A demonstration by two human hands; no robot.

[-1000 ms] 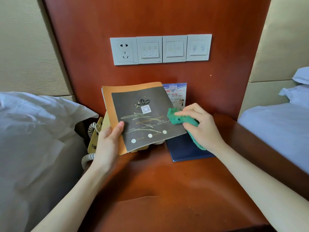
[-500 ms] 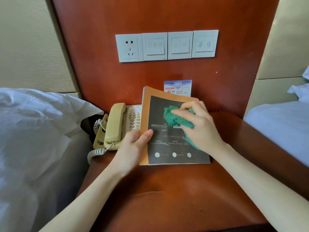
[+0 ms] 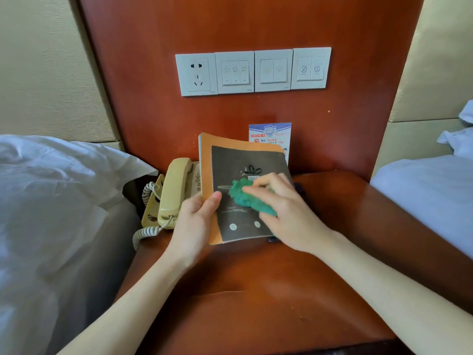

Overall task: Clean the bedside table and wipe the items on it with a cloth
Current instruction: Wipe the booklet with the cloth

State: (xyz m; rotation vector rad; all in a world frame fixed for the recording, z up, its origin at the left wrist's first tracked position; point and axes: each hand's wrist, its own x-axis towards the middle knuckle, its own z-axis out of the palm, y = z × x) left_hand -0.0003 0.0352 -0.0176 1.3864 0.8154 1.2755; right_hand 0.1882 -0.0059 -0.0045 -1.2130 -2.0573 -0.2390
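A booklet [image 3: 245, 160] with an orange border and a dark cover is tilted up at the back of the reddish wooden bedside table [image 3: 256, 290]. My left hand [image 3: 197, 219] grips its left edge, thumb on the cover. My right hand [image 3: 284, 211] holds a bunched green cloth [image 3: 245, 196] and presses it against the dark cover. A beige corded phone [image 3: 174, 190] stands to the left of the booklet. A dark folder [image 3: 300, 188] lies mostly hidden under the booklet and my right hand.
A small printed card [image 3: 271, 135] leans on the wooden back panel behind the booklet. A socket and switch plates [image 3: 253, 71] are on that panel. A bed with white bedding [image 3: 51, 201] is at the left, another bed [image 3: 430, 196] at the right.
The booklet came down from in front of the phone to the table's back middle, over the folder. My right hand with the cloth has slid down and leftward across the cover.
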